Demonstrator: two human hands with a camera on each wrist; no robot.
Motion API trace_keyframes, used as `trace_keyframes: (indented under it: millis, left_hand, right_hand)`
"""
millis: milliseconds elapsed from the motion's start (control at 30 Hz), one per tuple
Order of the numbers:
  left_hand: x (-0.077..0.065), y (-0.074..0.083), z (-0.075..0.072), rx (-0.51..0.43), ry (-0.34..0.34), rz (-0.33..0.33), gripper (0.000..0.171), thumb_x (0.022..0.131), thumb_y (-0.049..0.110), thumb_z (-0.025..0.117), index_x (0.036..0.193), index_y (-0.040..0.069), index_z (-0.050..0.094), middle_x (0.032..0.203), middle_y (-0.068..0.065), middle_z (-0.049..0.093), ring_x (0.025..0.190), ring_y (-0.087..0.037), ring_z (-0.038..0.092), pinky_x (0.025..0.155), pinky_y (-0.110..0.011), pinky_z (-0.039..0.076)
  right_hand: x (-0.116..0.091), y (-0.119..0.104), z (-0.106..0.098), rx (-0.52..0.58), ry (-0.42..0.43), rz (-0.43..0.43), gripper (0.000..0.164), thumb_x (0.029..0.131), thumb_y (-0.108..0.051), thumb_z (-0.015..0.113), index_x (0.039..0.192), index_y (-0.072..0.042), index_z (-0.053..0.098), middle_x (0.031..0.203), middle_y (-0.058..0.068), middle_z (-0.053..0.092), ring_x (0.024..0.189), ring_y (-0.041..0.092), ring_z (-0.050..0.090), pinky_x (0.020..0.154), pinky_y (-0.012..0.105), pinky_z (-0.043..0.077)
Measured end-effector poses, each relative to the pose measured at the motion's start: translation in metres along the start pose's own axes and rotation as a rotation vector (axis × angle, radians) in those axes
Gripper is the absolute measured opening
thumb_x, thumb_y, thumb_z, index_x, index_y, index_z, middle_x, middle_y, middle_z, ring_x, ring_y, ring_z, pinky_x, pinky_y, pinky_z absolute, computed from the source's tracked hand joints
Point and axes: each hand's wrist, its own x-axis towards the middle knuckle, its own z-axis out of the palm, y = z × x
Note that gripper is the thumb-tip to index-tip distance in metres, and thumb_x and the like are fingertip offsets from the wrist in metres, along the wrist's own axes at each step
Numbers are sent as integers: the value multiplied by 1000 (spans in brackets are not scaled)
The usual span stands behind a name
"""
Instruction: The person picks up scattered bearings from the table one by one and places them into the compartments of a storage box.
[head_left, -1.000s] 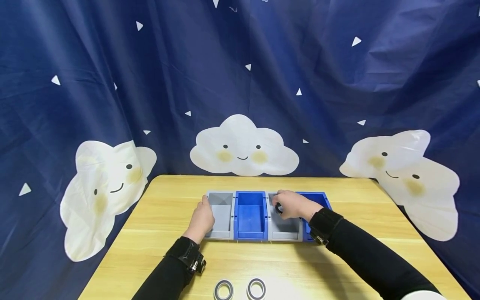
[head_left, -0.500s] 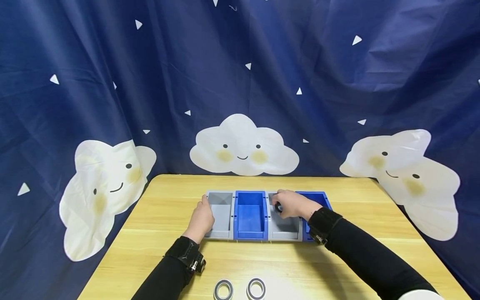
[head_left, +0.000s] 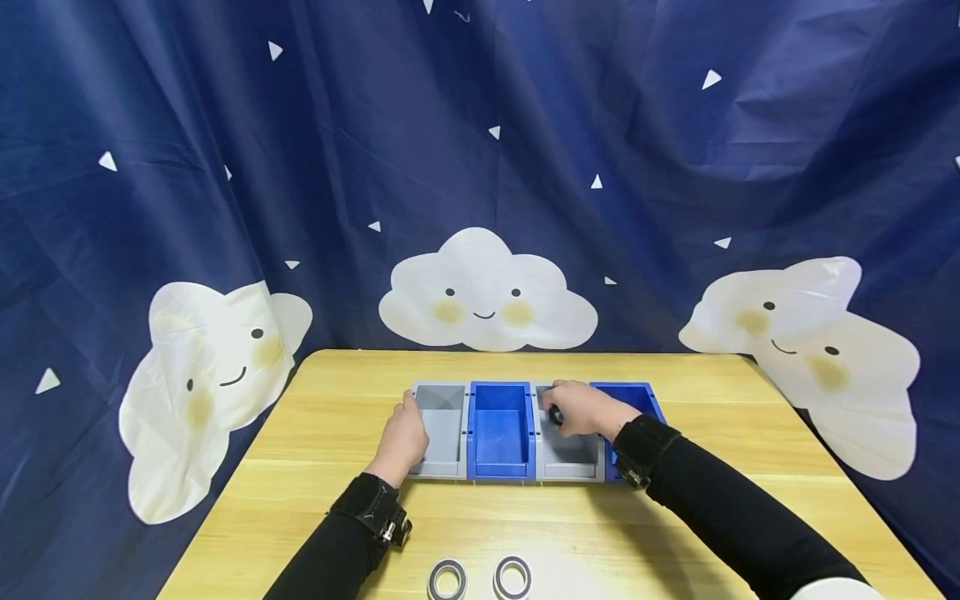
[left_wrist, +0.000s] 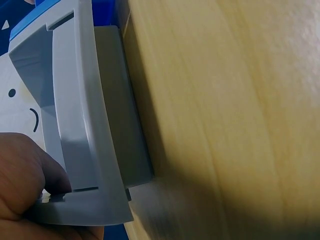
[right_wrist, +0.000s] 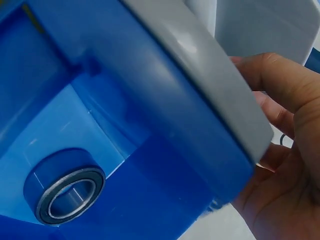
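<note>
Four joined bins, alternating grey and blue, stand in a row on the table. My left hand grips the outer side wall of the leftmost grey bin; in the left wrist view the thumb is hooked over its rim. My right hand reaches into the second grey bin and pinches a dark bearing, partly covered by the fingers. In the right wrist view the bin walls hide the held bearing. Another bearing lies in the rightmost blue bin.
Two more bearings, a left one and a right one, lie at the near edge of the view on the wooden table. Between the grey bins is a blue bin. A dark blue curtain with clouds hangs behind.
In my right fingers the bearing has turned slightly, so less of its hole shows. Both hands otherwise stay in place at the bins.
</note>
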Motion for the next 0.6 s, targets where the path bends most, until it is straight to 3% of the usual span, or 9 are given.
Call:
trace_keyframes:
  millis: [200, 600]
  left_hand:
    - [0, 0, 0, -4, 1, -3, 68, 91, -10, 53, 150, -15, 19, 120, -34, 54, 98, -38, 63, 86, -49, 55]
    - [-1, 1, -1, -2, 5, 0, 68, 90, -11, 53, 149, -16, 20, 121, -35, 53, 99, -39, 62, 89, -51, 54]
  right_hand:
    - [3, 2, 7, -9, 10, -2, 30, 72, -2, 84, 98, -10, 72, 97, 3, 63, 87, 19, 57, 83, 39, 56]
    - [4, -1, 15, -22, -31, 16, 31, 74, -3, 84, 103, -7, 74, 104, 7, 67, 99, 25, 63, 90, 41, 55]
